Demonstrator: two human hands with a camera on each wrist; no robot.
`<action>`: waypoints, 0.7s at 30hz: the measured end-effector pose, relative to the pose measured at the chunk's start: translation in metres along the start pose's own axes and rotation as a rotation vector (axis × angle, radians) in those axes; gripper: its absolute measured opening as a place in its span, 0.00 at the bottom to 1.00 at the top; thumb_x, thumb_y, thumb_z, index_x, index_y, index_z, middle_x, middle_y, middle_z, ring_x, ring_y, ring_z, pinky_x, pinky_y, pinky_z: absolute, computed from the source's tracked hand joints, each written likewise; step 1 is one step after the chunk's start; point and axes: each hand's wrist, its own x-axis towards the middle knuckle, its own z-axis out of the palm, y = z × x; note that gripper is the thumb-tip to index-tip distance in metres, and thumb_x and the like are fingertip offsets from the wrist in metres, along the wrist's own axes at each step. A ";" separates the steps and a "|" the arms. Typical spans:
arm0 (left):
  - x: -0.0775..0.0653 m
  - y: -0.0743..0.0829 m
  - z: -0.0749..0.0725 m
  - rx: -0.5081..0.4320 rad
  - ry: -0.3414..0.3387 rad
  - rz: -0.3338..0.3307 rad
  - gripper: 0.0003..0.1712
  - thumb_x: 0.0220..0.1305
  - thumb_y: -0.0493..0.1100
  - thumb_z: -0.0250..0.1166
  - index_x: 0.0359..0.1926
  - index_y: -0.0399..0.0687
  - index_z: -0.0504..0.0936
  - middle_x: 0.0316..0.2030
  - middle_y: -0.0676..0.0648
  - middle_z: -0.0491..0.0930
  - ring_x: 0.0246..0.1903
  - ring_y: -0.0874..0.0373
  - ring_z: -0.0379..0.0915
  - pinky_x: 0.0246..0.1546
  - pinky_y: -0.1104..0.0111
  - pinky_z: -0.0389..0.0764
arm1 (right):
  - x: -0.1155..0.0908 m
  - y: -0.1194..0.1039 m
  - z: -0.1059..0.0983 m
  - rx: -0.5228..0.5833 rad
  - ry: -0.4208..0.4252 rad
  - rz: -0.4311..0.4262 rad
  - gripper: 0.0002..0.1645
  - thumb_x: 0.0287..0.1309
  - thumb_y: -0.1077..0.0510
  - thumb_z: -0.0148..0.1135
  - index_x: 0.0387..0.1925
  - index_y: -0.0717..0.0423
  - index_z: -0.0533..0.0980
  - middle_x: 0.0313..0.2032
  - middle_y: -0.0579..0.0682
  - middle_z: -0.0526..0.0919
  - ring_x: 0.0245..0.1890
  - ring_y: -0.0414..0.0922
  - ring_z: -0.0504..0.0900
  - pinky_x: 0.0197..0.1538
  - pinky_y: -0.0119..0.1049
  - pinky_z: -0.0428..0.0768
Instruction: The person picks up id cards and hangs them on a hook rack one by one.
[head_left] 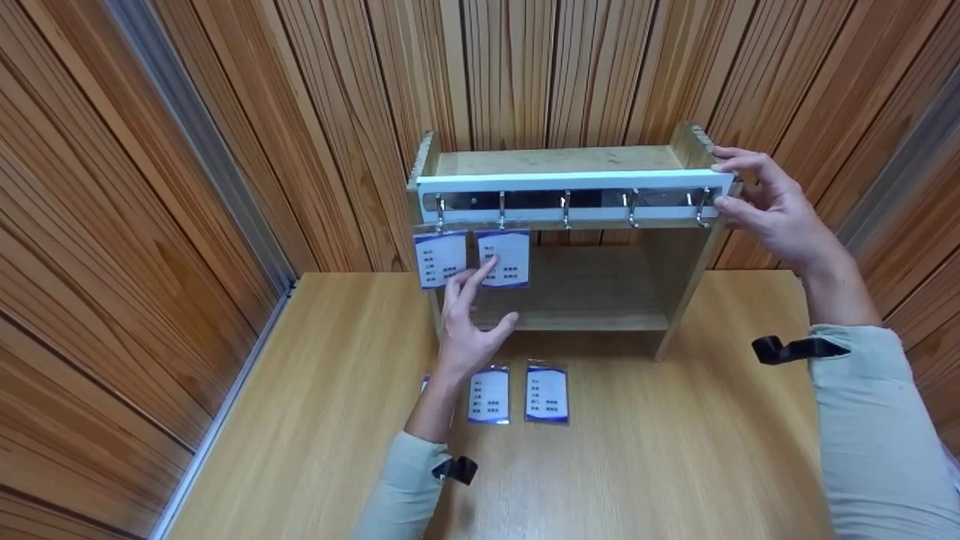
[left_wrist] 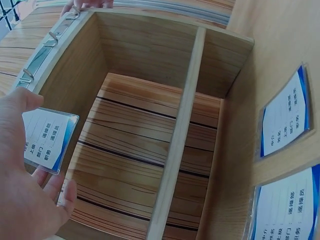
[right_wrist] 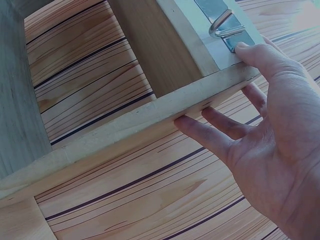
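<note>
A white hook rail point(head_left: 532, 184) with several metal hooks runs along the top front of a wooden shelf point(head_left: 570, 300). Two clear-sleeved name badges hang from its left hooks: the outer badge point(head_left: 439, 255) and, beside it, the second badge point(head_left: 514, 251). My left hand point(head_left: 469, 334) is in front of them, fingers extended, a fingertip on the second badge and the thumb spread away. At the rail's right end my right hand point(head_left: 780, 214) grips the corner. Its thumb point(right_wrist: 265, 57) presses the rail's front near a hook, while the other fingers touch the side panel point(right_wrist: 125, 122).
Below the shelf, two more badges lie flat on the wooden table: one badge point(head_left: 489, 397) beside my left wrist and another badge point(head_left: 547, 394) to its right. The edge of a further badge point(head_left: 425, 382) peeks out behind the left forearm. Wood-plank walls point(head_left: 600, 67) stand behind.
</note>
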 end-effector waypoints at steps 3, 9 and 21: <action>-0.003 -0.002 -0.002 0.006 -0.007 -0.017 0.46 0.64 0.49 0.76 0.83 0.54 0.74 0.74 0.36 0.68 0.75 0.38 0.67 0.66 0.32 0.78 | 0.000 0.000 -0.001 -0.003 0.000 -0.005 0.28 0.82 0.66 0.60 0.77 0.54 0.71 0.86 0.42 0.63 0.66 0.40 0.81 0.55 0.25 0.87; -0.008 -0.006 -0.004 0.020 -0.015 -0.040 0.47 0.64 0.50 0.76 0.83 0.58 0.74 0.74 0.37 0.69 0.74 0.40 0.68 0.66 0.35 0.78 | -0.001 0.000 -0.001 -0.042 0.003 -0.009 0.27 0.82 0.66 0.59 0.77 0.54 0.71 0.85 0.39 0.65 0.63 0.41 0.82 0.54 0.26 0.86; -0.023 -0.017 -0.012 0.018 -0.036 -0.073 0.46 0.65 0.49 0.76 0.84 0.57 0.73 0.72 0.38 0.69 0.72 0.37 0.70 0.69 0.36 0.80 | -0.002 -0.001 -0.001 -0.012 0.001 -0.017 0.27 0.82 0.67 0.59 0.76 0.55 0.72 0.84 0.40 0.65 0.65 0.40 0.82 0.55 0.25 0.87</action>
